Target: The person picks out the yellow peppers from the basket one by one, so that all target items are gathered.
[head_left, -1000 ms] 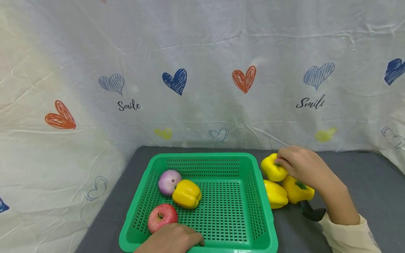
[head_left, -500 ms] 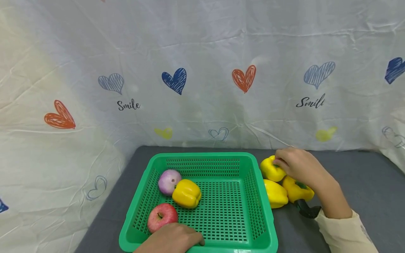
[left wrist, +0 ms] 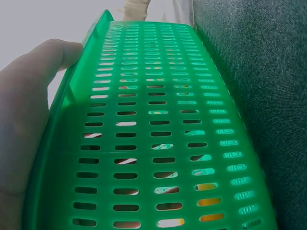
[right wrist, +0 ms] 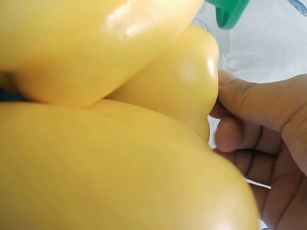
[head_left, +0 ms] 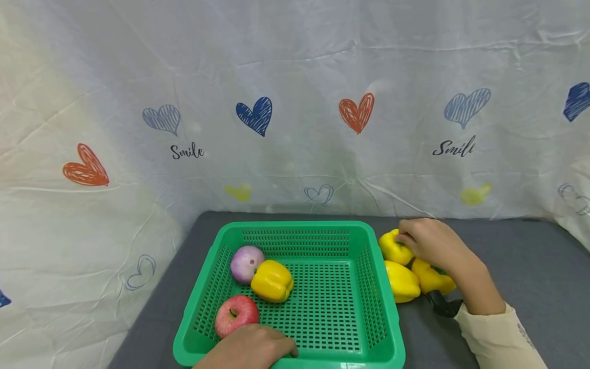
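Observation:
In the head view a green plastic basket (head_left: pixel 322 363) stands on the table, its near rim gripped by my left hand (head_left: pixel 251 346). The left wrist view shows that hand's thumb (left wrist: pixel 67 51) along the rim, outside the slotted wall. My right hand (head_left: pixel 428 243) pinches the stem of a yellow bell pepper (head_left: pixel 393 247) right of the basket. In the right wrist view the pinched pepper (right wrist: pixel 184 81) sits behind two others, its stem mostly covered by the fingers. Those others are a yellow bell pepper (head_left: pixel 402 283) against the basket and another yellow bell pepper (head_left: pixel 428 277) under the right hand.
Inside the basket lie a purple onion (head_left: pixel 244 261), a yellow bell pepper (head_left: pixel 273 282) and a red apple (head_left: pixel 235 315), all toward the left. A dark curved piece (head_left: pixel 443 305) sits by the right wrist. Behind the dark table (head_left: pixel 521 271) hangs a white printed cloth (head_left: pixel 295 154).
My right hand and forearm have shifted slightly left and down, still at the same pepper, which has tipped a little with them. The left hand keeps its grip on the basket rim.

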Motion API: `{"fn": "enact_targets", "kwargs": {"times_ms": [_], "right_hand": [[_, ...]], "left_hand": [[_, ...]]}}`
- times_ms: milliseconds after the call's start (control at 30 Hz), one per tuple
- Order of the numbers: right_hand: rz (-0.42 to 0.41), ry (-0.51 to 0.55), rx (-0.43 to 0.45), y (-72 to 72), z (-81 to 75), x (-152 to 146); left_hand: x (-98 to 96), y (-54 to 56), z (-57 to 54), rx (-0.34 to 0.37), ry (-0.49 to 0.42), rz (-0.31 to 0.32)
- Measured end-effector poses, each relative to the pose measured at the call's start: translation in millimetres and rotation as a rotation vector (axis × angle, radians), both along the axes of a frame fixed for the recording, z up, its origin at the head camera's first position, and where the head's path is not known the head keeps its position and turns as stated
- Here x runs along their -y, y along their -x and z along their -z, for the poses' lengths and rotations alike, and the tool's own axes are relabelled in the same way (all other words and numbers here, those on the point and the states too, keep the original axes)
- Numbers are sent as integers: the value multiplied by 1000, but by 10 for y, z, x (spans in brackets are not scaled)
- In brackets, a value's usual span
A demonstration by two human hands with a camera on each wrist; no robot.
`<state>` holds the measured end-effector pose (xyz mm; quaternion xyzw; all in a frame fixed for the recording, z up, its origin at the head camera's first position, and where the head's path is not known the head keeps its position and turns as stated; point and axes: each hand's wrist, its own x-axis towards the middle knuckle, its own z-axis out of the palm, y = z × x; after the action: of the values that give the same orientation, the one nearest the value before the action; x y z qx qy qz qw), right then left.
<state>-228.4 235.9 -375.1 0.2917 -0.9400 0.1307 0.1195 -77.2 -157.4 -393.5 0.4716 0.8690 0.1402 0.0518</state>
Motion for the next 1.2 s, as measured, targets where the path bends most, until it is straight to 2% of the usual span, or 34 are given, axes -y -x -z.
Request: {"fn": "enact_targets", "kwargs": {"times_ms": [267,367,467,633,800,933,1033,1200], "right_hand": [[34,-2,55,-32,5,37],[39,3,77,-26,0,39],[34,17,99,-15,0,37],[21,24,97,-28,0,36],[12,9,99,-56,-32,29],[-9,10,109,-68,-42,59],[-16,5,94,-75,-95,88],[-57,-16,48,-64,-266,210]], "left_hand": [[-6,-6,5,-31,-17,-5],[-7,-11,8,-21,-13,-8],[7,-17,8,-10,-8,-13],[10,-22,8,-31,-18,-11],[-4,-18,16,-13,-30,-11],[18,-18,-1,33,-15,-18],[10,-14,-13,48,-10,-23],[-10,-15,-22,30,-9,-22]]}}
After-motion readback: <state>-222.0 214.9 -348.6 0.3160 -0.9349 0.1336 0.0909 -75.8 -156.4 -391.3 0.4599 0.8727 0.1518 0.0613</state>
